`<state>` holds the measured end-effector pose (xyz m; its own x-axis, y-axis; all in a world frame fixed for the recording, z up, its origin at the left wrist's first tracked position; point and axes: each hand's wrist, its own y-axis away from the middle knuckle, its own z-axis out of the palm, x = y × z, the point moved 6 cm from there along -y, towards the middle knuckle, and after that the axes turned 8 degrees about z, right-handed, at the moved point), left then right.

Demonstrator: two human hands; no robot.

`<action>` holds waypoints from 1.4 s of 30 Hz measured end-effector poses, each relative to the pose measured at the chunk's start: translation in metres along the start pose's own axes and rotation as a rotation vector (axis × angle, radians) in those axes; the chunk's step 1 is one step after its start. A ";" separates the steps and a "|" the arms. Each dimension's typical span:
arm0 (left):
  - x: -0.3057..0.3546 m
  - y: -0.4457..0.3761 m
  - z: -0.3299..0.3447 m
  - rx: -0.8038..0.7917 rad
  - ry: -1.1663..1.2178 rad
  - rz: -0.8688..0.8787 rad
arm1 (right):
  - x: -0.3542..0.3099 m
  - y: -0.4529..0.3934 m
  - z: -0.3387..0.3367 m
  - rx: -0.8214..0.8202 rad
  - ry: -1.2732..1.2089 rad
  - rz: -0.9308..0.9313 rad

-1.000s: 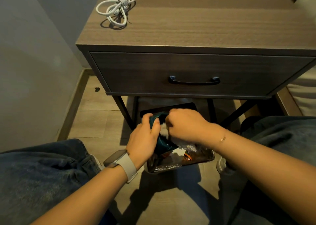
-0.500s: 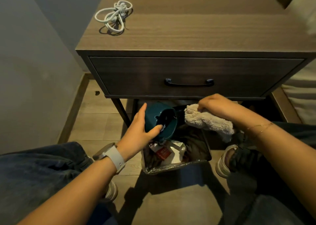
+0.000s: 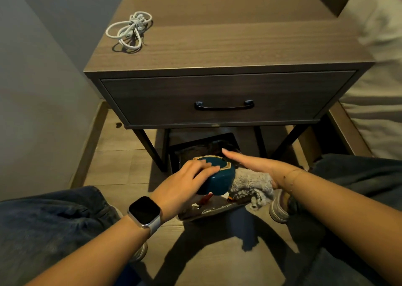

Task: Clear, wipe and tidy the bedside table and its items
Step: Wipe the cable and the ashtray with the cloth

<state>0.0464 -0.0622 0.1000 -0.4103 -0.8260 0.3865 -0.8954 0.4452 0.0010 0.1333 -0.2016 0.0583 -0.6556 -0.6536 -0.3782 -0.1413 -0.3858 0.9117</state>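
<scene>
Nearest the camera, a smartwatch (image 3: 144, 212) sits on the left wrist. Just beyond it, the left hand (image 3: 185, 182) grips a teal dish (image 3: 216, 178), turned bottom-up and tilted, over the bin (image 3: 208, 209) on the floor. Right of the dish, the right hand (image 3: 253, 164) lies flat with its fingers straight, reaching across the dish's far edge; a grey cloth (image 3: 250, 186) bunches under that palm, touching the dish, though how it is held is hidden. The two hands are close together, the dish between them. Scraps of litter show in the bin below the dish. Beyond the bin stands the bench (image 3: 228, 51), its drawer (image 3: 224, 98) closed. On its far left corner lies a coiled white cable (image 3: 129, 31).
</scene>
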 end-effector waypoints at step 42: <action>-0.047 0.009 0.027 0.576 1.509 -1.129 | -0.052 0.026 0.018 0.993 1.005 -0.796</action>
<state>0.0528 -0.0286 0.0570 0.4672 0.4517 0.7600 -0.6659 -0.3857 0.6386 0.1496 -0.1662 0.1048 0.4810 -0.7980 -0.3632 -0.8494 -0.5268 0.0325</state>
